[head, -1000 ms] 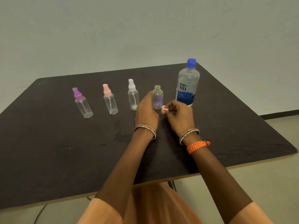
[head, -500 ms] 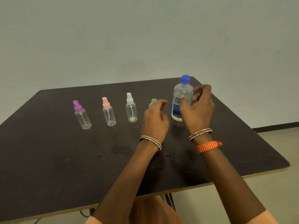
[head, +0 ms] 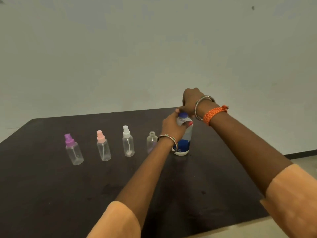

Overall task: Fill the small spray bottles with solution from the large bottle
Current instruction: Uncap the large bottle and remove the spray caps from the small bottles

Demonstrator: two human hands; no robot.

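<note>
Both hands have shifted onto the large bottle (head: 183, 134) — left hand (head: 173, 127) fingers wrapped around its body, right hand (head: 189, 102) fingers closed over its blue cap (head: 182, 115).

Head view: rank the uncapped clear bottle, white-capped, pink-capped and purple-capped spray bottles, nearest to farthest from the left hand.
1. Uncapped clear bottle, just left of the left hand.
2. White-capped spray bottle, next leftward.
3. Pink-capped spray bottle, further left.
4. Purple-capped spray bottle, far left end.
</note>
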